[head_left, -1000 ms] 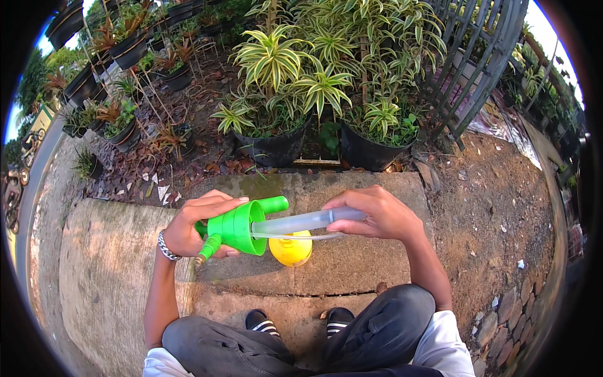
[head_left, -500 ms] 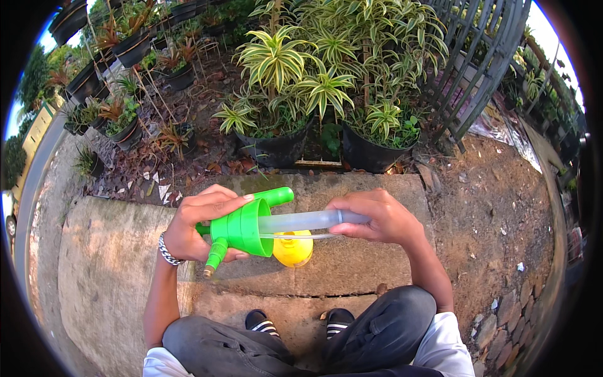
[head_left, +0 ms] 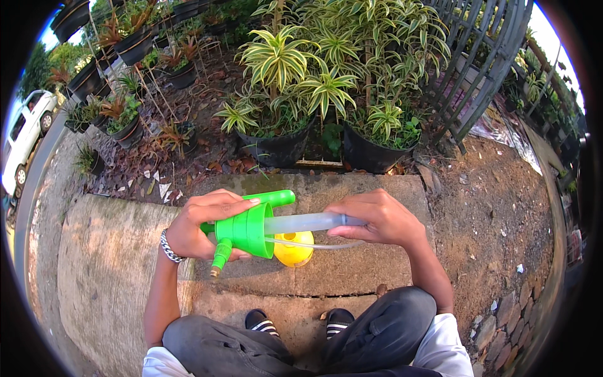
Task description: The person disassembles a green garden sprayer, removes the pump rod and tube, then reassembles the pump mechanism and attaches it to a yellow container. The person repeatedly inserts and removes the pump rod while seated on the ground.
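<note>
- Green plastic sprayer head [head_left: 248,229] is being held level above a concrete slab [head_left: 352,270], out of its bottle.
- Left hand [head_left: 201,226] is gripping the head's cap and trigger end.
- Right hand [head_left: 377,220] is pinching the clear pump tube [head_left: 308,223]; a thin hose [head_left: 314,245] is hanging below.
- Yellow bottle [head_left: 294,250] is standing uncapped just beneath, so refitting looks left to do.
- Potted plants [head_left: 282,125] are lining the far edge; the person's knees are crowding the near side.

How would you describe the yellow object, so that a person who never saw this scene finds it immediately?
Find the concrete slab in front of the potted plants. The yellow bottle stands on it, below the green sprayer head that the two hands hold. It is the only yellow, rounded thing on the grey concrete.
</note>
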{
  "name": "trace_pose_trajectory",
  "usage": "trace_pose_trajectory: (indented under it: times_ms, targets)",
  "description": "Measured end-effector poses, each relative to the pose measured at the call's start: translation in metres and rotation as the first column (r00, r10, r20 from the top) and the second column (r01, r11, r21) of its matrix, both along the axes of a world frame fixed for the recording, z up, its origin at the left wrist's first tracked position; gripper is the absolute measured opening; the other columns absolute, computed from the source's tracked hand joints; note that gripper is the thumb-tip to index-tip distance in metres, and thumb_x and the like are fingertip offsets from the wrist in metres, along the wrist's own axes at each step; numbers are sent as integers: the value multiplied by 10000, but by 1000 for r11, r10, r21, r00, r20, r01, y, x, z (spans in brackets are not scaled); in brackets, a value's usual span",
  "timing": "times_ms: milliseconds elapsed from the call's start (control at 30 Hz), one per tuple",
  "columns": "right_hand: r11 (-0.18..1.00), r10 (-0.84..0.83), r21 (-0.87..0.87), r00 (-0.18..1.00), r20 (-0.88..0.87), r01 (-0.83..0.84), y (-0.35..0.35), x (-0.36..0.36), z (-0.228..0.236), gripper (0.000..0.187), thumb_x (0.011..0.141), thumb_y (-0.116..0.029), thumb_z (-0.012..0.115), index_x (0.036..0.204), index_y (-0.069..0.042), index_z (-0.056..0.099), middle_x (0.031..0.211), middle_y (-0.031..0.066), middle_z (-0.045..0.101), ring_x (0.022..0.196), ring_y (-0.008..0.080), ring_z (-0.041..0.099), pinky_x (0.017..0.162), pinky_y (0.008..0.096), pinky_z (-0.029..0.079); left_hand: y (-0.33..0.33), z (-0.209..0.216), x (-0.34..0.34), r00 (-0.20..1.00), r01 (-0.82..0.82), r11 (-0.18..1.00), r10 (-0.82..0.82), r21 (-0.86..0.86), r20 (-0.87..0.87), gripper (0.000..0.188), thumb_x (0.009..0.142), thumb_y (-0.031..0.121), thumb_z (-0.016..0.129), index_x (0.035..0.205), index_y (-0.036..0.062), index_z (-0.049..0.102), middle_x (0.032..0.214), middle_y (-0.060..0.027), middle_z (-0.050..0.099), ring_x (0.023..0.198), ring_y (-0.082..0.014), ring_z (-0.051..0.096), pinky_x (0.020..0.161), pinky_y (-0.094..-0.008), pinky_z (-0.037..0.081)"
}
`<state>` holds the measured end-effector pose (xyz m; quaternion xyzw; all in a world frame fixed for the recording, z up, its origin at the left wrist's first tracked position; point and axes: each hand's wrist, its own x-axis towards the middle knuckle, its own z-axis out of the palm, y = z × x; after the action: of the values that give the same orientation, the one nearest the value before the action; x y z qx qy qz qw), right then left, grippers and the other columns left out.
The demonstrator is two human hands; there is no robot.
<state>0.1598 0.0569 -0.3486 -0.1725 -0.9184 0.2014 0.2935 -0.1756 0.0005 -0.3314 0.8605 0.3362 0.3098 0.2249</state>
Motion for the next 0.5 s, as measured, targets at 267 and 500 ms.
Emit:
trace_pose_trajectory:
  times_ms: [267, 500]
  targets:
    - [1000, 1, -24, 1000, 29, -1, 7, 10, -1, 360, 844, -310, 719, 1061, -24, 693, 920, 140, 706, 747, 330, 667, 661, 397, 538, -1, 2, -18, 999, 46, 996, -44, -75, 25, 743, 603, 253, 901, 1257, 24, 633, 1204, -163, 667, 1064, -319, 648, 923, -410, 501]
    - [996, 6, -91, 1000, 12, -5, 7, 10, -2, 355, 867, -316, 700, 1071, -25, 683, 936, 156, 704, 766, 352, 663, 675, 408, 531, -3, -3, -28, 997, 17, 1000, -15, -24, 80, 774, 559, 292, 919, 1220, -9, 651, 1037, -187, 702, 998, -326, 658, 866, -403, 511]
